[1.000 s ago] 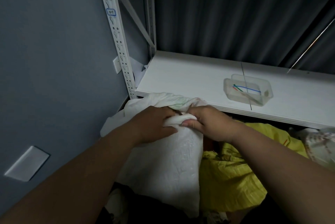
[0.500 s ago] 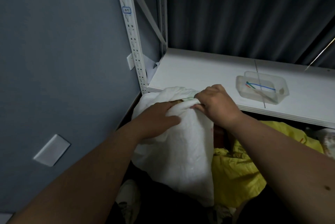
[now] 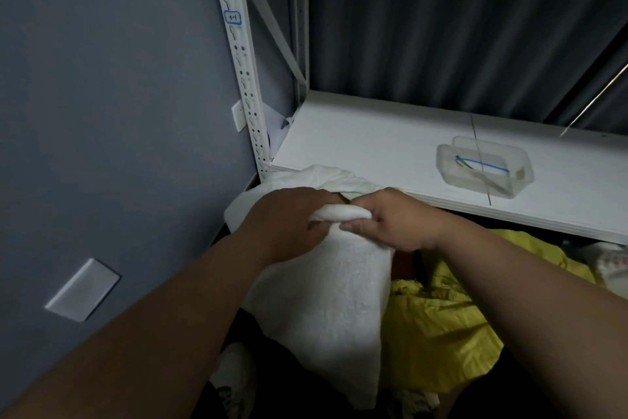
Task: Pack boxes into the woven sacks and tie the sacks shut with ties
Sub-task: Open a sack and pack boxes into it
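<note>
My left hand [image 3: 289, 221] and right hand [image 3: 390, 221] clamp bunched neck of white woven sack [image 3: 326, 289], fingers curled, at shelf [image 3: 373, 147] edge. Yellow sack [image 3: 438, 327] just right. Colored ties [image 3: 482, 165] in clear tray [image 3: 523, 160] on shelf.

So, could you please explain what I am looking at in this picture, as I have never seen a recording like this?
There is no machine here: a person wears a camera on the head, so the view looks down along both bare arms. The left hand and the right hand both grip the bunched neck of a white woven sack. Beside it, on the right, lies a crumpled yellow woven sack. Behind the hands is a white metal shelf, and on it stands a clear plastic tray holding a few coloured ties. No tie is on the sack's neck that I can see.
</note>
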